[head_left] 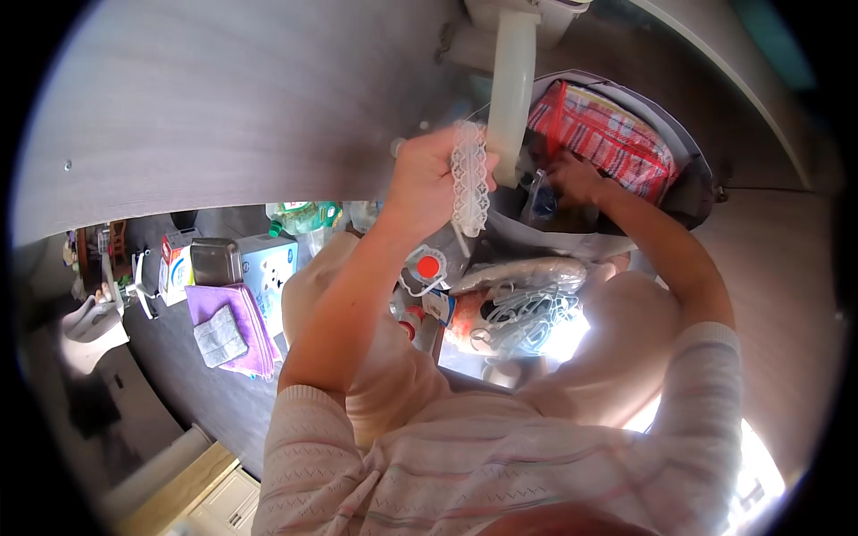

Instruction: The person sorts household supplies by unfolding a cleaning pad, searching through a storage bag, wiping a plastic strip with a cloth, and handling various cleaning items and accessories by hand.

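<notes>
A person crouches or sits at a low cabinet, 2 bare hands in front. The left hand (pixel 424 183) is raised just left of a pale pipe (pixel 513 80), its fingers closed around a strip of white lace (pixel 469 183), which stands roughly upright across the fingers. The right hand (pixel 579 179) reaches inside a large grey bag (pixel 700 165) at the far right, beside a red plaid pouch (pixel 617 138) and near a clear packet (pixel 542 198) with something blue in it. Its fingertips are partly hidden, so whether they grip anything cannot be told.

As things stand, the lace is outside the bag, while the pouch and packet are inside; the sorting looks partway, though what lies deeper is hidden. Nearer, between the knees, is a tangled bundle of hangers (pixel 532 322). On the floor (pixel 161 357) to the left are a bear-printed box (pixel 275 272), purple cloth (pixel 259 332), grey cloth (pixel 221 338) and a green bottle (pixel 304 217).
</notes>
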`<state>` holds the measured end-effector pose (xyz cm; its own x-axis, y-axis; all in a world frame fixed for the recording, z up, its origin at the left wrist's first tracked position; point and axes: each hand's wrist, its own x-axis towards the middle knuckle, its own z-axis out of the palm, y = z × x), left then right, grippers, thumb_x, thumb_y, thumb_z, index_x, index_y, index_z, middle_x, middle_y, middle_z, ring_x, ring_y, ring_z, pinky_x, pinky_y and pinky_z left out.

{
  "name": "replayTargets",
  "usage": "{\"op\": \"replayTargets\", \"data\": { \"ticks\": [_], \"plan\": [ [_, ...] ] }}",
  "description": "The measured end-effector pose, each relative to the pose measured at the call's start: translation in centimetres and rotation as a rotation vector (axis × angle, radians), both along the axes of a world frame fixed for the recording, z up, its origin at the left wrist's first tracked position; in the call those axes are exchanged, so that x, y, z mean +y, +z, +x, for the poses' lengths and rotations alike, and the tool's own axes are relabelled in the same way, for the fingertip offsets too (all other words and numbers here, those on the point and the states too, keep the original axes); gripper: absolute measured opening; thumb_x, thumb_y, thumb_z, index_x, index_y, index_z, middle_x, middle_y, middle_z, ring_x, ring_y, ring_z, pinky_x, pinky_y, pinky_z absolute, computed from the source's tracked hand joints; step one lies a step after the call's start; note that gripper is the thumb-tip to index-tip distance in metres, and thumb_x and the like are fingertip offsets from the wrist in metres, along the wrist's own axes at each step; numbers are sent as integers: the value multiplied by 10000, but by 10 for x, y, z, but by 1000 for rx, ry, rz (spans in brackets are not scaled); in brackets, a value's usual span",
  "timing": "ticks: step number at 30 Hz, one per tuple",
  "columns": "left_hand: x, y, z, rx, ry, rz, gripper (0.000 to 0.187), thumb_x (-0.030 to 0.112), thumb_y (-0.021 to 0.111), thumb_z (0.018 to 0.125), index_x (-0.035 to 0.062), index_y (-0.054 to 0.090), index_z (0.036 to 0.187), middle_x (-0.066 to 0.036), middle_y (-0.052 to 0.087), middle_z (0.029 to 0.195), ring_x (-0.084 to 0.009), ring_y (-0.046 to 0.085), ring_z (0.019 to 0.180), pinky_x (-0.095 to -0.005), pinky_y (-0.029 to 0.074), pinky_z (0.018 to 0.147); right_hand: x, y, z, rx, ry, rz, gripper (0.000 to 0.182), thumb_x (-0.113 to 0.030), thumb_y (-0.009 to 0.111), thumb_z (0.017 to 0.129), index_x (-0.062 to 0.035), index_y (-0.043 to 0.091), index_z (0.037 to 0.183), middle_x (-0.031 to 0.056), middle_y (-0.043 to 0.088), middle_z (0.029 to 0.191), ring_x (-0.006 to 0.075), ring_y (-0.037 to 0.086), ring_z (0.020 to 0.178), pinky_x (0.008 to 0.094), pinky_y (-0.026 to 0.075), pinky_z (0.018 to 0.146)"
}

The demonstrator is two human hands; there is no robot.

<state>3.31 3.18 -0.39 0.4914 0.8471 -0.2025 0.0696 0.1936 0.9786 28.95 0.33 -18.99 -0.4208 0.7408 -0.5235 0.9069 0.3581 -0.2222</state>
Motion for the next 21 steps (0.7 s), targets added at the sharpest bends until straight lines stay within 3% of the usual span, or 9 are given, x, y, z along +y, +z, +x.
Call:
{"op": "replayTargets", "data": {
  "ticks": [12,15,21],
  "plan": [
    [8,-6,0,-177,-80,-182,153,81,574,818,4,581,950,-73,608,785,-77,509,576,-196,374,486,-3,-9,7,73,28,55,509,-303,733,525,-257,610,1017,-24,515,1132,244,363,1147,512,371,865],
    [10,-9,3,-282,-121,-203,158,77,587,792,5,579,932,-77,605,815,-77,478,559,-200,362,492,-3,-11,9,74,36,59,502,-306,733,526,-252,613,1011,-23,515,1128,246,361,1148,522,367,860],
    [6,4,9,-181,-109,-157,274,188,681,694,39,563,890,-51,560,767,-72,431,549,-218,351,511,-4,-15,10,64,35,66,491,-321,731,530,-242,620,1002,-22,514,1128,242,357,1153,536,365,854]
  ]
}}
